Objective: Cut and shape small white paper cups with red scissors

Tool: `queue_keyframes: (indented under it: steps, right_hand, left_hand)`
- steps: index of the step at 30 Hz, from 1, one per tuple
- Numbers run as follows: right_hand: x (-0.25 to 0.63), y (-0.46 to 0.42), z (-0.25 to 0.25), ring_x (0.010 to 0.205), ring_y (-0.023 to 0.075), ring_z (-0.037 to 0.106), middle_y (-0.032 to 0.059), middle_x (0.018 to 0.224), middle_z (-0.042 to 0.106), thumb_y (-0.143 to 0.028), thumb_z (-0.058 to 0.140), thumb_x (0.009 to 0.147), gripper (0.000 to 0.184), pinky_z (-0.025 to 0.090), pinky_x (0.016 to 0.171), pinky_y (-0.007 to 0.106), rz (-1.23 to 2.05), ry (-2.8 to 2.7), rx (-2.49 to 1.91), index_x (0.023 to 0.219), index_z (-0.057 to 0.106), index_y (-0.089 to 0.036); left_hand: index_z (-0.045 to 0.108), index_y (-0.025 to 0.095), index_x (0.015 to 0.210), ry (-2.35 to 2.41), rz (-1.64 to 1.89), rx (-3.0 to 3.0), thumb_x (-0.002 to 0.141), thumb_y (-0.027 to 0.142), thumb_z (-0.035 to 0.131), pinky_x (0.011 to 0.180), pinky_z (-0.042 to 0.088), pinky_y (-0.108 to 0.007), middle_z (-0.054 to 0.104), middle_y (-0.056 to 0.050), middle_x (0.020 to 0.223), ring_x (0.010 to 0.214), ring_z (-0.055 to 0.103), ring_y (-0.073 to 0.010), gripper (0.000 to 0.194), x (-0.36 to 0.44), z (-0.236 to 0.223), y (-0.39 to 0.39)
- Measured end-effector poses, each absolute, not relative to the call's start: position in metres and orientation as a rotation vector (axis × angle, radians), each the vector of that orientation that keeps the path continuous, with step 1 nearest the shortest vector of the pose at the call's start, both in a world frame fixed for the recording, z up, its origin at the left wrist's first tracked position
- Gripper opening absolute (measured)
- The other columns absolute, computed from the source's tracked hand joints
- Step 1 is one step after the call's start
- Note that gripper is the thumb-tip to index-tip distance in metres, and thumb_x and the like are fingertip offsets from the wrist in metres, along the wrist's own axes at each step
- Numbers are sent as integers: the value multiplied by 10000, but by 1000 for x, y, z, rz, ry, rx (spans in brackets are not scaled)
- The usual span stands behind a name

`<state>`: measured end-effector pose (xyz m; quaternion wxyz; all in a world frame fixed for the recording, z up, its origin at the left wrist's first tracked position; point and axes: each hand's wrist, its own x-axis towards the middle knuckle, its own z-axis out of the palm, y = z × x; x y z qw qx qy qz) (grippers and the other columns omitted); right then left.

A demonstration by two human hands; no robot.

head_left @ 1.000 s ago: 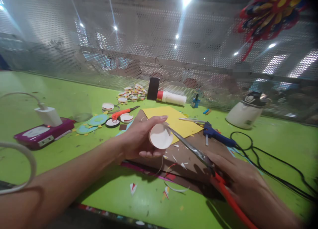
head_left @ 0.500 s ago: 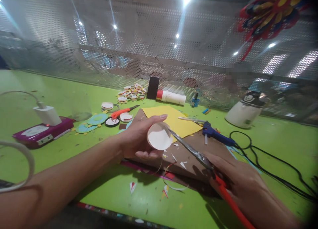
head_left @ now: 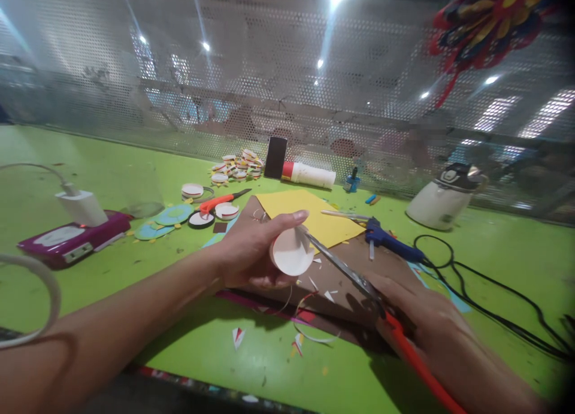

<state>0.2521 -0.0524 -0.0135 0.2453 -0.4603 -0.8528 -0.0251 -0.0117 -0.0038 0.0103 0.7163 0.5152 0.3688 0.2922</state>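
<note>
My left hand (head_left: 256,249) is closed around a white paper cup (head_left: 294,255), its round inside turned toward me and the thumb along its upper edge. In my right hand (head_left: 426,324) is a pair of scissors (head_left: 345,273) with red handles. The blade tips touch the cup's upper right rim, and the blades look nearly closed. Below the cup lies a brown board (head_left: 345,306) with small white paper scraps (head_left: 330,296) on it. A yellow paper sheet (head_left: 309,216) lies on the board behind the cup.
A blue glue gun (head_left: 390,240) with a black cord lies right, near a white kettle (head_left: 442,198). Left are a purple power strip (head_left: 72,240), orange-handled scissors (head_left: 220,201) and blue paper discs (head_left: 155,229). Behind stand a phone (head_left: 275,157) and stacked cups (head_left: 309,174).
The cup has turned slightly in my left hand and shifted a little right and down. The scissors stay at its rim, with little movement.
</note>
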Motion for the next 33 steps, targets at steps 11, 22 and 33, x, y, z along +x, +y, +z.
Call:
queue_keyframes:
  steps: [11, 22, 33]
  right_hand:
    - [253, -55, -17, 867, 280, 735, 76, 1003, 780, -240, 596, 846, 313, 606, 747, 364, 43, -2395, -1313, 1147, 681, -264]
    - [266, -55, -27, 992, 282, 711, 90, 1169, 736, -221, 581, 862, 450, 593, 825, 421, 114, -2447, -1316, 1310, 571, -264]
    - [264, -57, -23, 915, 282, 719, 70, 1087, 759, -220, 561, 846, 446, 596, 755, 394, 134, -2465, -1332, 1284, 608, -280]
  left_hand:
    - [589, 137, 709, 692, 616, 1113, 851, 688, 442, 251, 176, -146, 502, -20, 401, 301, 377, -85, 588, -10, 10, -3]
    - [603, 129, 650, 615, 469, 1101, 821, 720, 421, 221, 156, -167, 512, -59, 388, 258, 354, -92, 642, -17, 11, 1]
    - [591, 127, 640, 655, 474, 1107, 822, 707, 441, 243, 167, -165, 497, -51, 397, 269, 350, -82, 626, -16, 13, -1]
